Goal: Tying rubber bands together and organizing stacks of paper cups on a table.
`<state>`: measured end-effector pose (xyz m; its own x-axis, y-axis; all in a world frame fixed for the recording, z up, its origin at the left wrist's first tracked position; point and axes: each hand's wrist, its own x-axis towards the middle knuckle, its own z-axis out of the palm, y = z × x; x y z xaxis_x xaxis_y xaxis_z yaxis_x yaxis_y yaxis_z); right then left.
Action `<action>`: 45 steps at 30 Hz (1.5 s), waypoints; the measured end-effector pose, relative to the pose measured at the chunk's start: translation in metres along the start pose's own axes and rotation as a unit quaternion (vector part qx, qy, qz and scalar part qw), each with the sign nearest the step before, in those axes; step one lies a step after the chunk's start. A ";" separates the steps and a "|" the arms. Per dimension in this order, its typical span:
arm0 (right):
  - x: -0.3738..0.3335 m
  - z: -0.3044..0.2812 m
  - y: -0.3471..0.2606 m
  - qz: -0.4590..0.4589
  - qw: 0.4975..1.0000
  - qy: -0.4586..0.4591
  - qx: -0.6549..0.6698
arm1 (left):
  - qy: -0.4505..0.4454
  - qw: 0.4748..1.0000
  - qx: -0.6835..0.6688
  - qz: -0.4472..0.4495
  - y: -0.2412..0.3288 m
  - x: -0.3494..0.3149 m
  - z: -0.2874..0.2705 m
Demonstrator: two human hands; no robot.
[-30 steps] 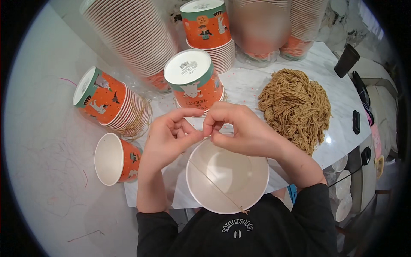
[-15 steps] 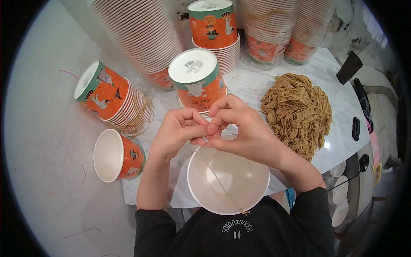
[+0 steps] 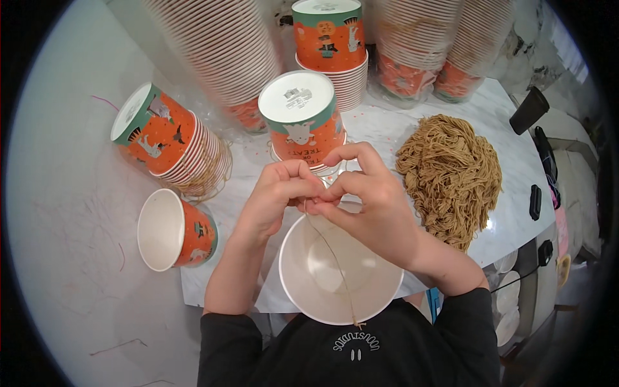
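A white-lined paper bucket [image 3: 300,274] stands upright against my body at the table's front edge, its mouth facing up. A thin tan string [image 3: 336,258] crosses that mouth, with a knot [image 3: 358,324] at the near rim. Over the far rim, my left hand [image 3: 274,200] pinches the string between thumb and fingers. My right hand [image 3: 380,209] meets it there, thumb and index fingertip closed on the same string end, the other fingers curled. The fingertips touch each other and partly hide the string's end and the far rim.
A heap of tan string [image 3: 451,174] lies to the right. Just beyond my hands is an upside-down stack of orange buckets [image 3: 300,103]. Another stack [image 3: 161,132] lies tilted at left, near a single bucket [image 3: 161,229]. Tall wrapped stacks [image 3: 213,51] line the back. A black cup [image 3: 530,111] stands far right.
My hands stay together at the far rim, the right index finger lifting a little higher. The string now rises more visibly into my fingertips. The whole view has shifted slightly.
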<state>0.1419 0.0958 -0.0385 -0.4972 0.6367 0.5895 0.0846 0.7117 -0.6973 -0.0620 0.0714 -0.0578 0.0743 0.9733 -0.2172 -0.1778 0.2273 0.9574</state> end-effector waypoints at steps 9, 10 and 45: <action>0.004 -0.005 0.007 0.010 0.997 -0.068 0.038 | -0.013 1.000 0.013 0.001 0.013 -0.006 -0.004; 0.004 -0.004 0.005 0.010 0.997 -0.069 0.038 | -0.012 1.000 0.013 0.001 0.012 -0.006 -0.005; 0.006 -0.005 0.010 0.004 0.993 -0.079 0.091 | -0.055 0.996 0.064 0.032 0.008 -0.013 -0.004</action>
<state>0.1444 0.1086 -0.0399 -0.6270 0.5773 0.5231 -0.0613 0.6329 -0.7718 -0.0684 0.0607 -0.0477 0.1754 0.9745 -0.1397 -0.0594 0.1522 0.9866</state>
